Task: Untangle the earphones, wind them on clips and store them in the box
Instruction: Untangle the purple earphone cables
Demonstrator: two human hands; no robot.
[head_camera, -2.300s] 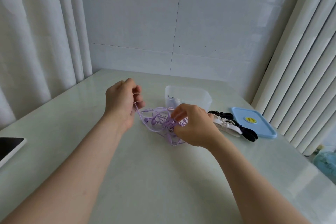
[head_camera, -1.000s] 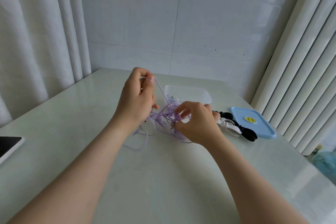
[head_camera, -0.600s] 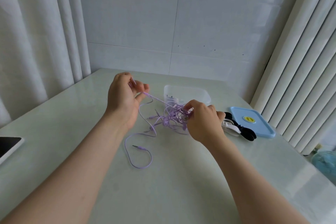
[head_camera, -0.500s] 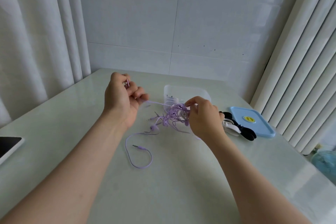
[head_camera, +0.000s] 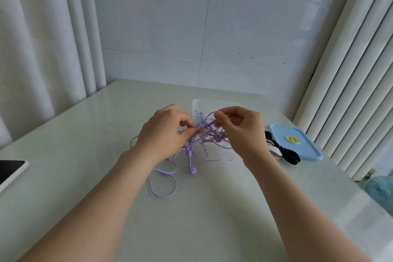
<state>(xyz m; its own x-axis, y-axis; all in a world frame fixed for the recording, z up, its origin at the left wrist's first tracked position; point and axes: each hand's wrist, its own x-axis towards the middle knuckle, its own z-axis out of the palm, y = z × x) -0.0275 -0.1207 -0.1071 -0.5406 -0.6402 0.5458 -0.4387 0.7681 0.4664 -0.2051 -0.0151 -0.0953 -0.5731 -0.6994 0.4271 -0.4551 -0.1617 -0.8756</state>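
- Pinching the purple earphones (head_camera: 209, 134) at the knot, the left hand (head_camera: 163, 134) is closing its thumb and forefinger on the left side of the tangle.
- The right hand (head_camera: 242, 132) is gripping a strand at the top right of the same tangle, between the thumb and the curled fingers.
- The tangle is hanging between both hands, just above the table (head_camera: 212, 219); one earbud (head_camera: 193, 169) is hanging down to the table and a loop (head_camera: 164, 196) of cord is lying on it.
- The clear box (head_camera: 196, 104) is standing open just behind the hands; something small and dark is lying inside, too small to tell.
- Black and white clips (head_camera: 286, 152) are lying right of the right hand, touching the blue lid (head_camera: 308, 147).
- A dark screen (head_camera: 8, 168) is lying at the left edge, well apart.
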